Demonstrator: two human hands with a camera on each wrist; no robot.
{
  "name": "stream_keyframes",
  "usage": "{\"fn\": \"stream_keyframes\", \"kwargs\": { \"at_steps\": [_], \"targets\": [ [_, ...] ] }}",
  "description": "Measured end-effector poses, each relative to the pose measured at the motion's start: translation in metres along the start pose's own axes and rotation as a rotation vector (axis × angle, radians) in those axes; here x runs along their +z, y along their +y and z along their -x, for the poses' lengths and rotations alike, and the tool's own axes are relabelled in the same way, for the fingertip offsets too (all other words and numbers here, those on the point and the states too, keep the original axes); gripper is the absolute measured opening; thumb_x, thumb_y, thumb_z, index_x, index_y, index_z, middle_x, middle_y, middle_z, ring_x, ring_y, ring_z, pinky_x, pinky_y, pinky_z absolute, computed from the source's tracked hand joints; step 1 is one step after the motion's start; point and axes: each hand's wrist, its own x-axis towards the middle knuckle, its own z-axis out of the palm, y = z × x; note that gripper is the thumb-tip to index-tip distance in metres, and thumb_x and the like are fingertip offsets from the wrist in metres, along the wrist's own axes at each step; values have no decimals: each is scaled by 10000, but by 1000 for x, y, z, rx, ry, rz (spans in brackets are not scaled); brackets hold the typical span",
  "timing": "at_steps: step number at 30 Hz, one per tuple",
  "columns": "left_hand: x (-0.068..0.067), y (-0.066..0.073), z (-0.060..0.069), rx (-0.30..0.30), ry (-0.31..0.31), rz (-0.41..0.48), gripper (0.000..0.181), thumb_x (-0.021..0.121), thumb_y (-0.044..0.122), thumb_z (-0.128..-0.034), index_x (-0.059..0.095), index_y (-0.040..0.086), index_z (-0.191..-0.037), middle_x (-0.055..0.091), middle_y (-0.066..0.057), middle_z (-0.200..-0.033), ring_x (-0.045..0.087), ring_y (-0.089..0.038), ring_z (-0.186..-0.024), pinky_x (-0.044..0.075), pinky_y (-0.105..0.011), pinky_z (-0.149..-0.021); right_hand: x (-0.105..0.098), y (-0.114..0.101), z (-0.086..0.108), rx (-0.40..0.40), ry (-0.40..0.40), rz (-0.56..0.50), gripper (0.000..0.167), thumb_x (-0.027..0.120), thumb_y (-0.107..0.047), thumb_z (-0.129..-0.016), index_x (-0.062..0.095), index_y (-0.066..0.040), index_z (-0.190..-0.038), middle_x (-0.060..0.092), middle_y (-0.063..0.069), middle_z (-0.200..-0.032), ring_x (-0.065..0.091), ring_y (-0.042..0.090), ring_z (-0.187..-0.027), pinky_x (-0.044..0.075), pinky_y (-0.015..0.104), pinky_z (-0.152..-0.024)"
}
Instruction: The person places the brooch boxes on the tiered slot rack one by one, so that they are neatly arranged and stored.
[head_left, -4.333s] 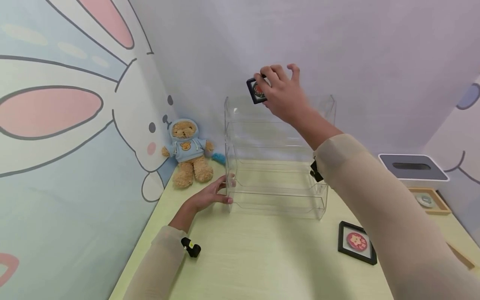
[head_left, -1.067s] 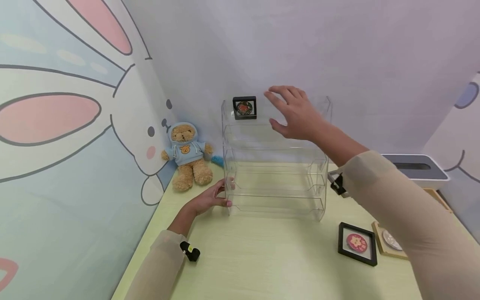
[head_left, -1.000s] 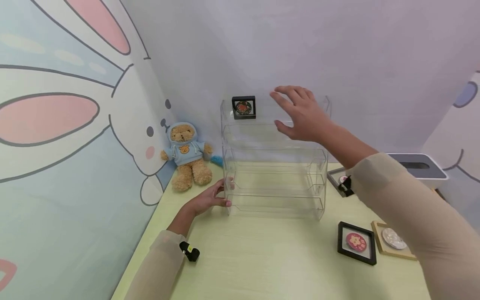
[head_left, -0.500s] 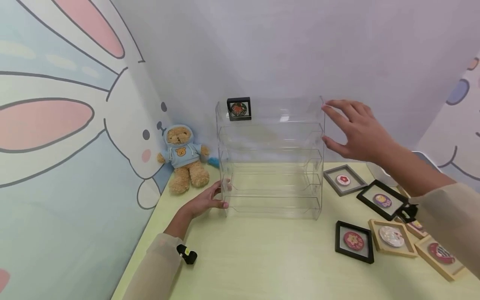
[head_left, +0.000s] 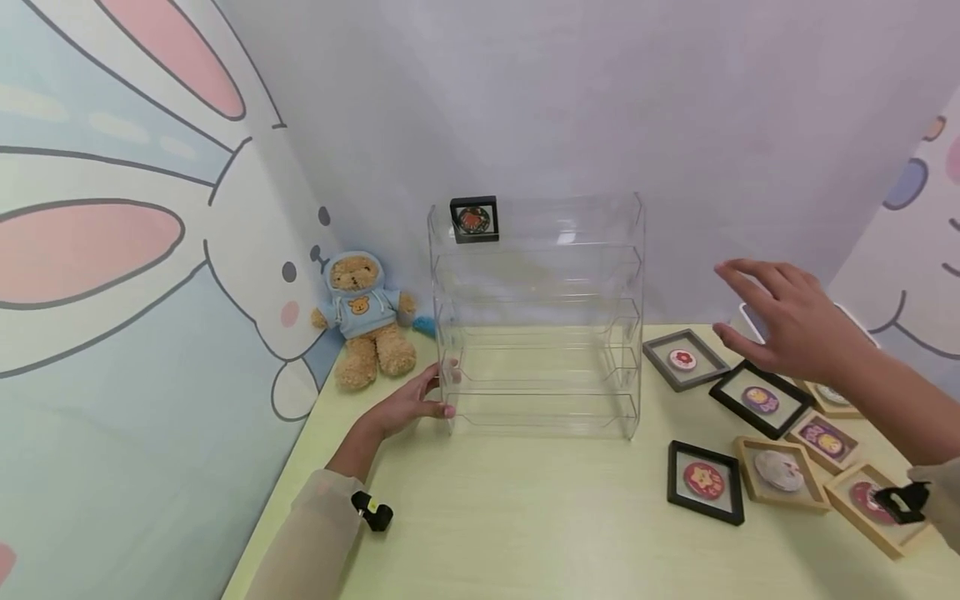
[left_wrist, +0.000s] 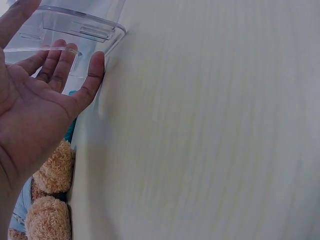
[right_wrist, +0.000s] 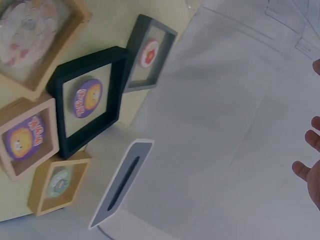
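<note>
A clear acrylic tiered rack (head_left: 540,404) stands on the table against the wall. My left hand (head_left: 405,408) holds its lower left side, the thumb at the front edge and the fingers behind, seen through the plastic. In the left wrist view, fingers of the left hand (left_wrist: 40,105) touch the clear panel. On the rack's top tier, at the left end, a small black display frame (head_left: 475,238) with a round red-and-dark piece stands upright. My right hand (head_left: 802,321) hovers above the frames at the right, fingers spread and holding nothing. Only its fingertips (right_wrist: 315,140) show in the right wrist view.
Right of the rack lie a grey frame (head_left: 661,367), two black frames, one at the front (head_left: 705,512), and several wooden frames (head_left: 787,498), each with a badge or coin-like piece. A white box with a grey slotted top (right_wrist: 122,185) stands behind them. A teddy bear (head_left: 367,333) sits at left.
The small black frame went from my right hand onto the rack's top tier. My right hand opened and moved right and down over the other frames. The left hand stays at the rack.
</note>
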Motion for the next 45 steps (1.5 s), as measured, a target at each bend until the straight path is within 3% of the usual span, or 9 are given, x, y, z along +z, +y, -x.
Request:
{"fn": "stream_keyframes", "kwargs": {
  "at_steps": [2,10,16,23,27,30,36,42,45],
  "targets": [
    [0,0,0,3,0,-1,987,813,225,-1024,180,242,-1781,295,-121,-1795,252,-377,-1679,338,-576,-1270,0,4,13,20,-18,-3,799,756,-422,-985,492,-56,-1645,559,304,-1537,528,587,-1326,384,821,-1058],
    [-1,0,-1,10,4,-4,973,818,215,-1017,207,217,-1773,323,-110,-1779,267,-367,-1670,365,-520,-1244,6,18,74,103,-54,34,748,783,-436,-1001,568,43,-1534,601,342,-1431,560,587,-1219,432,737,-983],
    [-1,0,-2,22,-7,-5,955,809,229,-1023,215,195,-1770,311,-111,-1782,277,-384,-1660,400,-470,-1205,13,28,125,178,-108,65,852,866,-360,-934,516,77,-1576,601,365,-1376,586,582,-1143,458,712,-952],
    [0,-2,-1,17,-5,8,949,810,222,-1020,227,234,-1768,320,-88,-1777,261,-370,-1674,386,-512,-1231,27,35,179,333,-261,78,891,854,-395,-957,451,103,-1576,540,403,-1380,549,630,-1166,460,796,-930],
    [0,-3,0,17,-8,14,949,817,237,-1016,233,239,-1764,318,-99,-1776,266,-372,-1668,389,-506,-1225,36,40,203,314,-251,63,789,883,-372,-929,541,140,-1422,599,386,-1247,634,619,-1017,508,765,-850],
    [0,-3,-1,13,-6,17,953,825,240,-1011,237,235,-1762,315,-101,-1776,268,-371,-1665,383,-507,-1227,41,44,213,306,-269,63,727,901,-367,-911,592,148,-1320,630,359,-1142,664,584,-910,534,737,-793],
    [-1,-5,-1,7,-6,16,938,825,233,-1013,250,216,-1754,308,-98,-1779,259,-369,-1670,334,-554,-1262,49,44,217,398,-441,105,758,863,-481,-936,643,166,-1265,637,422,-1185,643,632,-1003,521,745,-862],
    [-1,-5,-2,12,-5,15,911,800,183,-1024,254,223,-1752,309,-101,-1775,274,-362,-1660,383,-491,-1224,52,46,217,377,-417,115,708,919,-416,-883,693,166,-1216,657,365,-1109,655,485,-904,550,664,-796],
    [0,-4,-1,16,-6,11,914,799,182,-1023,251,222,-1754,315,-106,-1770,295,-367,-1646,432,-416,-1168,53,49,221,357,-410,109,682,929,-367,-869,688,171,-1211,671,368,-1098,658,499,-917,557,670,-796]
  ]
}}
